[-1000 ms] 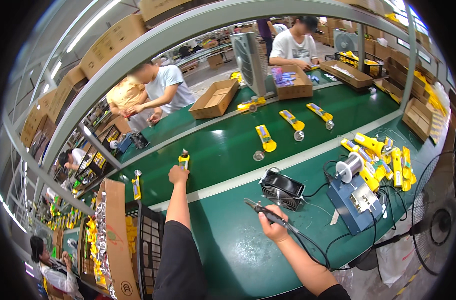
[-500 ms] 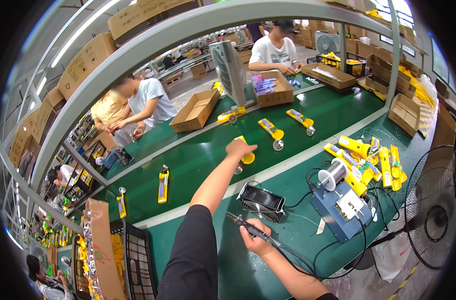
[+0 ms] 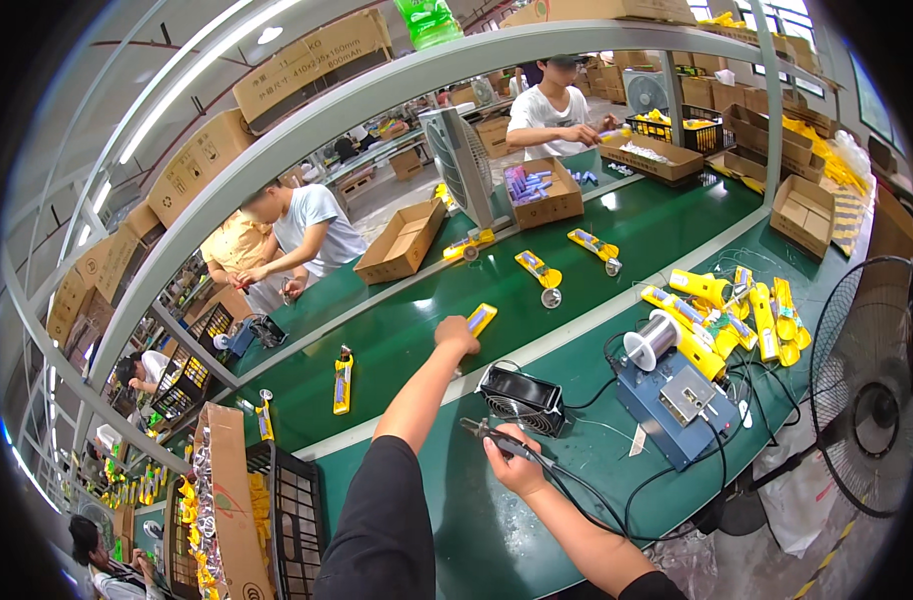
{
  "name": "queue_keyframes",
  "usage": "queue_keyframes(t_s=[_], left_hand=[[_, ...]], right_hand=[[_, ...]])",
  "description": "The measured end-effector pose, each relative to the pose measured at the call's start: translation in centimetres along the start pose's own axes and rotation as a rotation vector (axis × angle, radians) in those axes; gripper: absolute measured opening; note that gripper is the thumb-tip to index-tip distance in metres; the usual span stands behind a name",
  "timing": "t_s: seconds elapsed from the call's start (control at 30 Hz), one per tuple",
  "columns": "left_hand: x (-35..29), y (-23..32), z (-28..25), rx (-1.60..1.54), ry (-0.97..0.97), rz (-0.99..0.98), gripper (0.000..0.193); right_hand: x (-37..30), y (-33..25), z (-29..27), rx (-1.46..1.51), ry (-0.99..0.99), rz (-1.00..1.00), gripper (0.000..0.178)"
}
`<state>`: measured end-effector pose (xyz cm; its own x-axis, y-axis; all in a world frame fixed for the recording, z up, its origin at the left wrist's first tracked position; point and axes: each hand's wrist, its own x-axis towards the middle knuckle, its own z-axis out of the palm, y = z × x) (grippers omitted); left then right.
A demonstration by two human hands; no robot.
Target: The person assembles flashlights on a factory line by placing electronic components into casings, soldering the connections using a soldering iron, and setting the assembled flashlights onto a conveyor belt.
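Right hand point(image 3: 514, 460): wrapped round soldering iron point(image 3: 489, 433), tip toward 10 o'clock. Left hand point(image 3: 457, 335), 11 o'clock from it: closed on yellow flashlight point(image 3: 483, 319), over green belt point(image 3: 407, 340). Counter point(image 3: 517, 530): black fan point(image 3: 522, 398), 12 o'clock of right hand; blue power unit point(image 3: 662, 425), 2 o'clock.

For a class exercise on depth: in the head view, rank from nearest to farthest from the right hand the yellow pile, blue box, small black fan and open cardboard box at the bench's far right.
1. Small black fan: just beyond the right hand.
2. Blue box: to the right.
3. Yellow pile: right, past the blue box.
4. Open cardboard box: far right, beyond the pile.
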<state>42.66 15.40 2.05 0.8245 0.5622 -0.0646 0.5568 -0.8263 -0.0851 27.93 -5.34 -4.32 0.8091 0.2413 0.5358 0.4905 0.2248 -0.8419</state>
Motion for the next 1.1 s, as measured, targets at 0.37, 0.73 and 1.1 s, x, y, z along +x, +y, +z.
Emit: queue_keyframes(t_s=[0.37,0.73,1.1], left_hand=[[-9.4,-14.3,-1.4,-0.014,0.223,0.332,0.029],[-21.2,-11.8,2.9,-0.009,0.082,1.432,0.035],[-28.4,-10.0,2.2,-0.142,0.162,0.357,0.070]], right_hand=[[-0.1,0.7,0.5,0.002,0.091,0.014,0.015],[-0.1,0.5,0.4,0.012,0.121,-0.015,0.014],[0.2,-0.7,0.1,0.034,0.195,-0.146,0.011]])
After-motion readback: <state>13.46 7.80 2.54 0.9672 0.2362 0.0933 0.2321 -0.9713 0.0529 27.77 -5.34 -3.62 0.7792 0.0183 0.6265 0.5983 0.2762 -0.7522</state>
